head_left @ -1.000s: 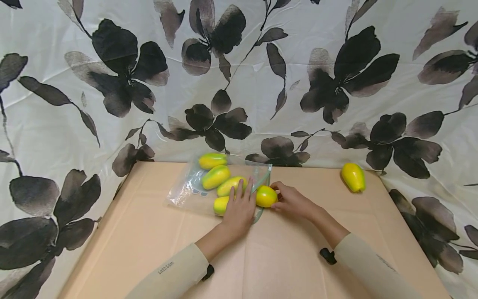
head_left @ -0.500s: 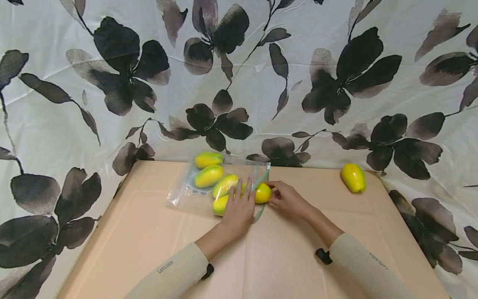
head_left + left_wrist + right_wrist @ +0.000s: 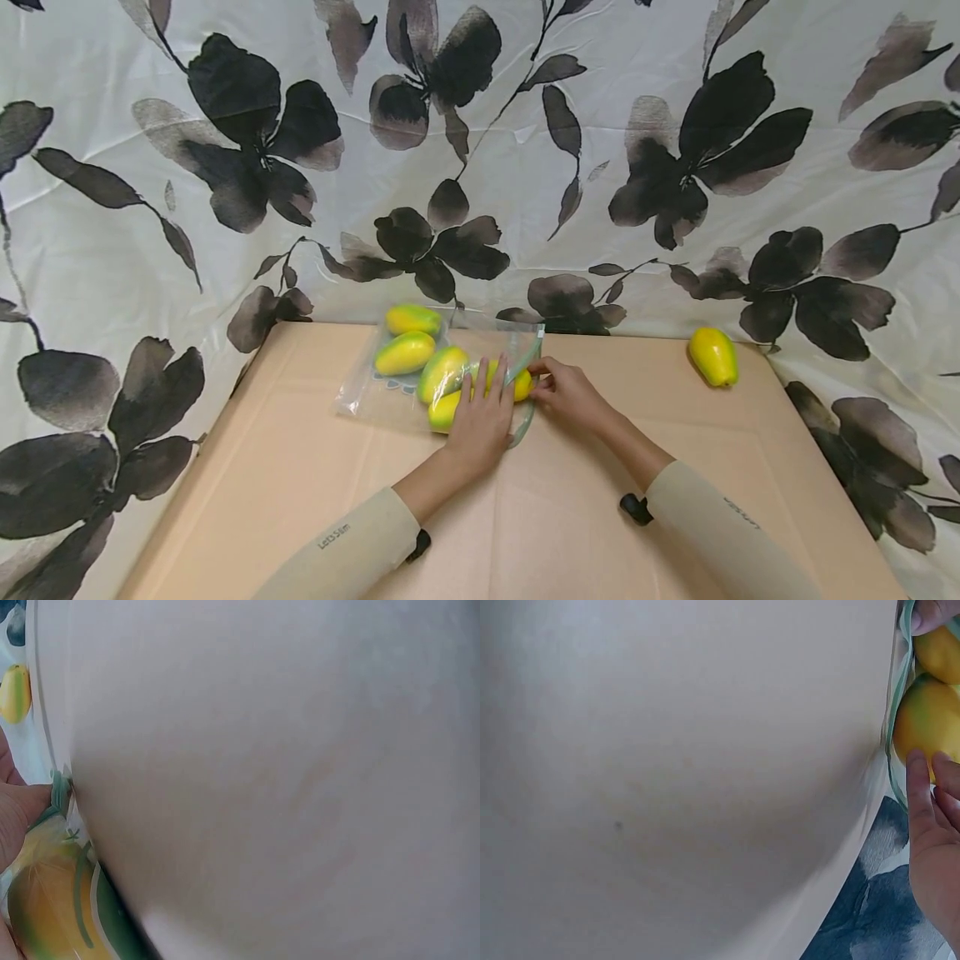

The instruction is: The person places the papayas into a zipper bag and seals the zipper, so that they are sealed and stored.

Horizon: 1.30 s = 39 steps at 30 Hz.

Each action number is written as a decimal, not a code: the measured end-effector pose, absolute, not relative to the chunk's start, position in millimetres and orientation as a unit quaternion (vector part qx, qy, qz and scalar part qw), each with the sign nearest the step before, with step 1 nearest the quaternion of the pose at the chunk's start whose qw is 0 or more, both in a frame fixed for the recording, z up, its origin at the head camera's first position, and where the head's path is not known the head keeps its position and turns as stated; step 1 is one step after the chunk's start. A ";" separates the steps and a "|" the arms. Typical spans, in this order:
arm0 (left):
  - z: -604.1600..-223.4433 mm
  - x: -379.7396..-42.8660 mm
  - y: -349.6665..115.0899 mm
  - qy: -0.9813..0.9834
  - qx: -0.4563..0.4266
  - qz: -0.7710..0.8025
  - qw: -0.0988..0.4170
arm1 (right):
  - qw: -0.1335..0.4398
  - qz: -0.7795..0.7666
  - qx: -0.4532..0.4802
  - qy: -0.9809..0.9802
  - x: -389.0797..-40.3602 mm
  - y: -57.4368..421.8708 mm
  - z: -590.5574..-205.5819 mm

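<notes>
A clear zip bag [image 3: 356, 402] with a green-edged mouth lies at the back of the cardboard, mouth to the right. Inside show several yellow-green fruits [image 3: 405, 353], shaped like small papayas. My left hand [image 3: 480, 427] lies over the mouth end with fingers spread. Its thumb [image 3: 28, 804] is against the green edge in the left wrist view. My right hand [image 3: 573, 398] holds the end of another fruit [image 3: 523, 386], thumb and fingertips close together on it. This fruit is mostly inside the mouth, partly covered by the left fingers. The right wrist view shows those fingertips [image 3: 916, 759] against its skin.
One more yellow-green fruit [image 3: 713, 357] lies alone near the back right corner of the cardboard sheet [image 3: 300, 517]. Behind and at both sides hangs a white cloth [image 3: 540, 208] with dark flower prints.
My right hand has moved left, and its fruit has slid through the bag's mouth. The fruits inside have shifted left. The left hand stays in place.
</notes>
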<state>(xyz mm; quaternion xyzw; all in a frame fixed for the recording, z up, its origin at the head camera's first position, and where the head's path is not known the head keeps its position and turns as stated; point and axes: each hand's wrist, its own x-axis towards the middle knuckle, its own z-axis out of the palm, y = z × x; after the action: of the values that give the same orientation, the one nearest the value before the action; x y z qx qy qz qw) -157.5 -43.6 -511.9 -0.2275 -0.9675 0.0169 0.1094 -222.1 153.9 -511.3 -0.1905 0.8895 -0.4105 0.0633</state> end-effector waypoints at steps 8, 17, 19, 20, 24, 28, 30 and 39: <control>-512.2 -157.7 -42.3 -0.966 -0.228 0.026 0.115 | 0.023 -0.403 -0.179 0.897 -224.7 147.1 -514.5; -513.1 -158.3 -43.4 -0.968 -0.223 0.028 0.113 | 0.011 -0.376 -0.160 0.913 -225.5 143.3 -515.2; -513.9 -159.5 -45.3 -0.969 -0.220 0.029 0.109 | 0.015 -0.377 -0.159 0.912 -223.9 145.2 -515.3; -513.8 -159.8 -46.0 -0.970 -0.218 0.029 0.105 | 0.015 -0.377 -0.158 0.912 -222.8 146.8 -515.3; -513.4 -159.8 -47.6 -0.971 -0.216 0.026 0.099 | 0.010 -0.377 -0.158 0.912 -218.3 154.3 -516.1; -513.0 -160.3 -48.2 -0.972 -0.215 0.018 0.096 | 0.005 -0.385 -0.154 0.910 -214.2 163.3 -513.7; -513.1 -160.6 -48.3 -0.972 -0.213 0.014 0.096 | 0.007 -0.388 -0.148 0.910 -211.3 170.2 -511.5; -513.1 -161.5 -49.0 -0.973 -0.212 0.003 0.097 | -0.030 -0.356 -0.123 0.926 -201.1 234.1 -498.7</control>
<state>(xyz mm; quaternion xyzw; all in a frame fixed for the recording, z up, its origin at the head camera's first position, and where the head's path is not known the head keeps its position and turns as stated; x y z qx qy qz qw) -161.5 -49.0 -513.1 -0.2117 -0.9725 0.0032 0.0966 -201.1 234.1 -498.7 -0.1229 0.9260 -0.3556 -0.0304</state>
